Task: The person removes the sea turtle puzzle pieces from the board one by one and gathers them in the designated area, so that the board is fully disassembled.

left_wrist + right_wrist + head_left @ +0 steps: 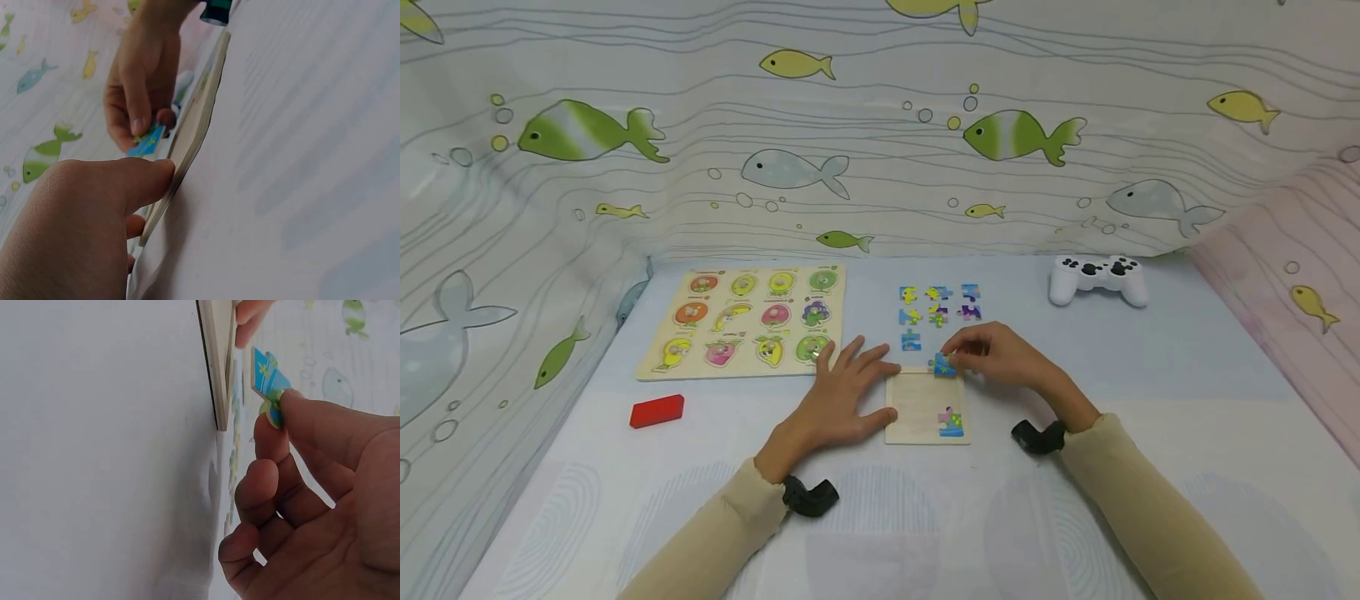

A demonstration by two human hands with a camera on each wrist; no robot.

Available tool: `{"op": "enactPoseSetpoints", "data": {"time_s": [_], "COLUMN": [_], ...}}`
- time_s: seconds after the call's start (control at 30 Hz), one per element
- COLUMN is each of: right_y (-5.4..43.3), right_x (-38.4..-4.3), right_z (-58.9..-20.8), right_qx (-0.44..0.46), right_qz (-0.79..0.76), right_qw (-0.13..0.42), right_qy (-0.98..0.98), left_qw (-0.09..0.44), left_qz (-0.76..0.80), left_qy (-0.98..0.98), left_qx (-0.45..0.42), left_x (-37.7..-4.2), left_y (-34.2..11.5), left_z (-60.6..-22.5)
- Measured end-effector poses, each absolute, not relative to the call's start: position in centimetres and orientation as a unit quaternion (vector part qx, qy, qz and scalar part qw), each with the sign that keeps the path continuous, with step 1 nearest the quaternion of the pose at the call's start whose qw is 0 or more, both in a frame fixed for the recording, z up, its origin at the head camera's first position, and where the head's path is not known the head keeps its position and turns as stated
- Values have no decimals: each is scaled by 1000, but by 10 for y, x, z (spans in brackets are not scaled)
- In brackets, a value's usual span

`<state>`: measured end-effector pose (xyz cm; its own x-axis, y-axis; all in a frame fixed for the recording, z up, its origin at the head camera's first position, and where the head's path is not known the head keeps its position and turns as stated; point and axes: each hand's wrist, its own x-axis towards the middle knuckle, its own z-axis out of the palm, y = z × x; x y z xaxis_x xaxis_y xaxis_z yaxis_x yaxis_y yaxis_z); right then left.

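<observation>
A square wooden puzzle tray (913,410) lies on the table, and one jigsaw section (951,424) in pink, green and blue sits in its lower right corner. My right hand (1000,357) pinches a blue puzzle piece (265,375) between thumb and index finger, just above the tray's far edge; its other fingers curl loosely. Fingers spread, my left hand (841,395) rests at the tray's left side. In the left wrist view its thumb (147,178) touches the tray's rim. Beyond the tray, several loose puzzle pieces (911,341) lie in rows.
A wooden fruit puzzle board (752,333) lies left of the loose pieces, partly behind the left fingertips. Nearer on the left is a red block (657,412). A white game controller (1097,282) stands at the back right, before a fish-patterned cloth wall (880,117).
</observation>
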<state>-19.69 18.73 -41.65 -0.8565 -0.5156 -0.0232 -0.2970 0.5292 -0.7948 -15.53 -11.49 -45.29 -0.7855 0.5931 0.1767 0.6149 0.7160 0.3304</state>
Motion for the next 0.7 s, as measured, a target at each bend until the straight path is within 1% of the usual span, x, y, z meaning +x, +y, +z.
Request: {"op": "enactPoseSetpoints", "data": {"time_s": [0.23,0.7], "right_y": [190,183], "right_x": [-208,-227], "right_z": [-416,-416], "right_qx": [-205,-190], "right_qz": [-419,-391], "right_qw": [140,142], "right_qy": [873,889], "left_qw": [30,31], "left_qz": [-182,-191], "left_qy": [-927,-924], "left_qx": [-326,-330], "left_x": [-155,-155], "left_y": [-115,-115], "left_z": [-453,-455]}}
